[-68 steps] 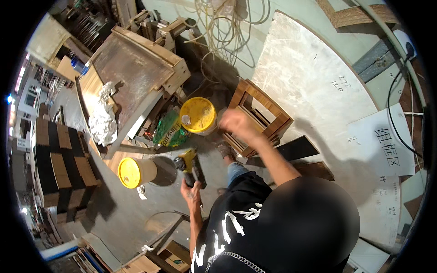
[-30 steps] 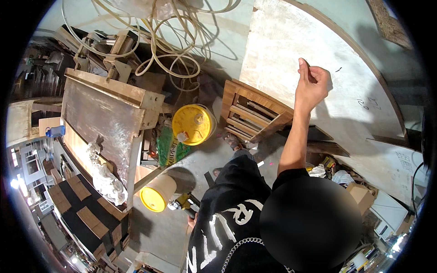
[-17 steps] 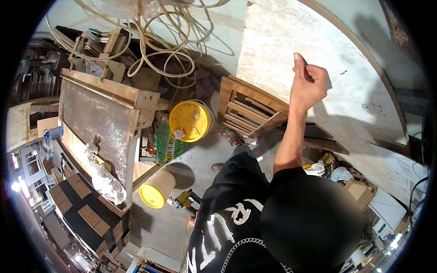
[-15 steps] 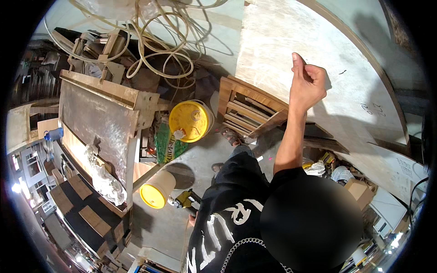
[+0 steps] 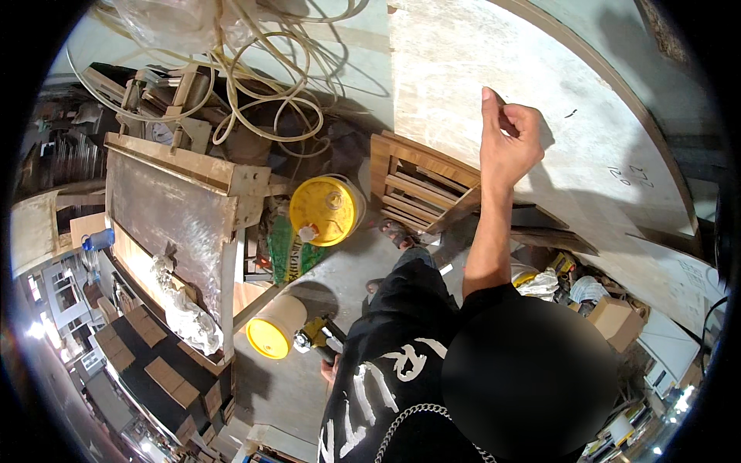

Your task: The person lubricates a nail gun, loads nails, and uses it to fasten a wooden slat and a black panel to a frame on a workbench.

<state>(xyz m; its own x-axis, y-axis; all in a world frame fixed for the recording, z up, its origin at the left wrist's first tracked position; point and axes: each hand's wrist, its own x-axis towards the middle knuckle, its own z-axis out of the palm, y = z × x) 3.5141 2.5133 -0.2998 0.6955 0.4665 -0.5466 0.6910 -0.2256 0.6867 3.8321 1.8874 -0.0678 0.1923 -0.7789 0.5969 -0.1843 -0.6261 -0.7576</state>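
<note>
My right hand (image 5: 511,147) is raised in front of a large pale board (image 5: 440,69), palm side partly turned away. Its fingers are curled and the thumb points up close to them; whatever it may hold is too small or hidden to name. Low beside my dark clothing, my left hand (image 5: 329,372) is wrapped round the grip of a yellow-and-black handheld power tool (image 5: 315,336). That tool points toward a white bucket with a yellow lid (image 5: 267,336). My body hides part of the left hand.
A second yellow-lidded bucket (image 5: 324,208) stands by a green sack (image 5: 287,251). Looped hoses (image 5: 270,85) hang above. A slatted wooden frame (image 5: 424,185) leans near my feet. At the left is a worktable (image 5: 166,193); a cardboard box (image 5: 616,324) sits among clutter on the right.
The view has shifted slightly. My right hand has moved a little left over the board, its thumb straighter. More of my left hand and the power tool shows beside my body.
</note>
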